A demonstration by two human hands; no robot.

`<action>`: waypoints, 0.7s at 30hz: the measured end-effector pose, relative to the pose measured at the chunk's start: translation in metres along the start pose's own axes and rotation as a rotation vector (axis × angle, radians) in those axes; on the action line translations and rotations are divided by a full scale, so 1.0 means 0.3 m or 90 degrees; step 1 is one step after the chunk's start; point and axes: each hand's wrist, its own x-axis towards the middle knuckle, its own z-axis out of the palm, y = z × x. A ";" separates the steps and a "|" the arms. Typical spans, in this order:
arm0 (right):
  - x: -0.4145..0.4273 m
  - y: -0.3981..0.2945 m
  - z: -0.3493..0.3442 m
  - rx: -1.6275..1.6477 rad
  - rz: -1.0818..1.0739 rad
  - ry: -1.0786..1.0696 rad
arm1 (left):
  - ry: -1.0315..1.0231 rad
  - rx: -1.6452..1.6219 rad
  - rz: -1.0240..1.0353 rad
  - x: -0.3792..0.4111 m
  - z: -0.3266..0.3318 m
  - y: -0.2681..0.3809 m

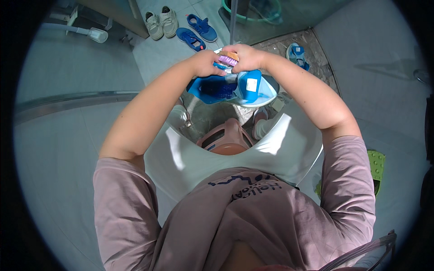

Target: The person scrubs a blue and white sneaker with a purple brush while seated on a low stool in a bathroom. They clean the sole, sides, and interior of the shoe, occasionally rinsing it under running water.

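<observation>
A blue and light-blue sneaker [268, 95] is held up in front of my knees, its dark blue inside facing me. Its blue tongue [244, 86] is folded out and bears a white label. My left hand [206, 63] grips the shoe's far edge, thumb on the upper. In my right hand [249, 57] is a small scrub brush [230, 57] with a tan back and purple bristles. The bristles sit close to the shoe between my two hands; whether they touch it cannot be seen. My fingertips are partly hidden.
Pale shoes [162, 23] and blue sneakers [196, 32] stand on the tiles beyond. Another blue shoe [297, 56] lies at the far right, near a green basin [271, 18] behind glass. A pink plastic stool [226, 137] is between my legs. A shower head [97, 35] hangs left.
</observation>
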 end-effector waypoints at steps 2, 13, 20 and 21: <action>0.007 -0.028 -0.035 -0.111 0.046 0.120 | 0.037 -0.106 -0.101 -0.009 0.032 -0.068; 0.136 -0.163 0.256 0.929 0.336 0.644 | 0.363 -0.763 -0.443 -0.118 0.389 -0.179; 0.135 -0.208 0.323 0.605 0.366 0.433 | 0.423 -1.233 -0.537 -0.096 0.575 -0.263; 0.130 -0.190 0.345 0.510 0.329 0.432 | 0.388 -1.281 -0.514 -0.080 0.598 -0.247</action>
